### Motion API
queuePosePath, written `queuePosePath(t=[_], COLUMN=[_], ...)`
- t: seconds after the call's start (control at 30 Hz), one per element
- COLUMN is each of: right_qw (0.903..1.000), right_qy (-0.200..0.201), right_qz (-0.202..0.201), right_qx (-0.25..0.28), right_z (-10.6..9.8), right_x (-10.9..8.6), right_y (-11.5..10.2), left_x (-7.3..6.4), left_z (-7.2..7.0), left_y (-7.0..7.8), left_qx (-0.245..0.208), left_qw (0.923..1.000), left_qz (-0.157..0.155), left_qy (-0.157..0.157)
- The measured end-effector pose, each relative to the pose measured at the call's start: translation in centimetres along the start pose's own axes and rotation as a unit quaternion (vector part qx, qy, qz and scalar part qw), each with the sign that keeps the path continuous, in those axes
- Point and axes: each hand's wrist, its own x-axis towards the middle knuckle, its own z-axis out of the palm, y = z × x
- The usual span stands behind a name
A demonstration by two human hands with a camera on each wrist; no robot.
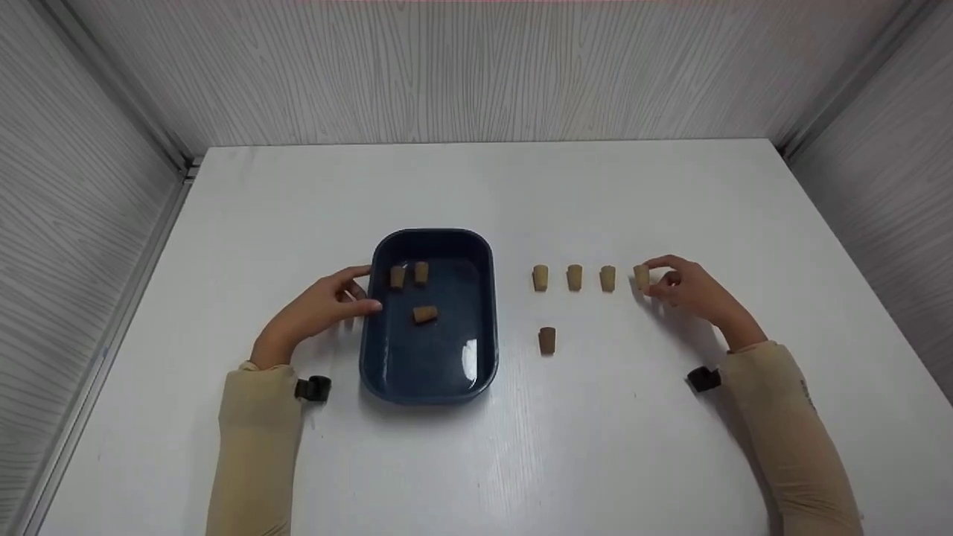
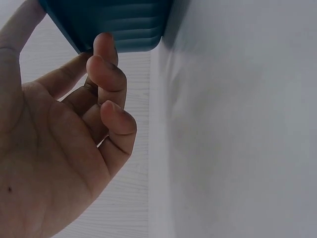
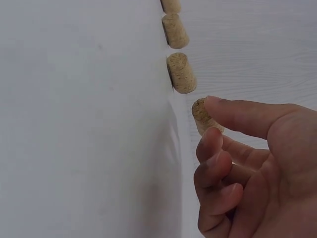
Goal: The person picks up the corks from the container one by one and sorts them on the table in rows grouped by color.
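Note:
At the left side of a dark blue tray (image 1: pixel 428 365), my left hand (image 1: pixel 316 301) holds its rim, the thumb over the edge and the index finger farther along it. In the left wrist view the other fingers curl loosely beside the tray wall (image 2: pixel 124 25). My right hand (image 1: pixel 689 286) pinches a light cork stopper (image 1: pixel 641 277) between thumb and index finger, at the right end of a row. The right wrist view shows this cork (image 3: pixel 201 115) upright, slightly tilted, with the remaining fingers curled below it.
Left of the pinched cork stand three more light corks, the nearest cork (image 1: pixel 608 278) just beside it. A darker cork (image 1: pixel 547 340) stands in front of the row. Inside the tray are two upright corks and a lying cork (image 1: pixel 425 314). Wood-grain panels (image 1: pixel 484 74) enclose the white table (image 1: pixel 595 447).

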Motion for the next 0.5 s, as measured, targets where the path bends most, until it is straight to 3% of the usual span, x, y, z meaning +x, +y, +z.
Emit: queuePosePath(t=[0.5], right_qw=[0.9992], right_qy=[-0.023], right_qz=[0.026], right_qx=[-0.019], right_z=[-0.05], right_x=[0.70], right_y=[0.80], left_x=[-0.05], left_z=[-0.13], left_y=[0.13], left_qx=[0.003], left_qw=[1.0000], left_qz=[-0.004], left_qy=[-0.004])
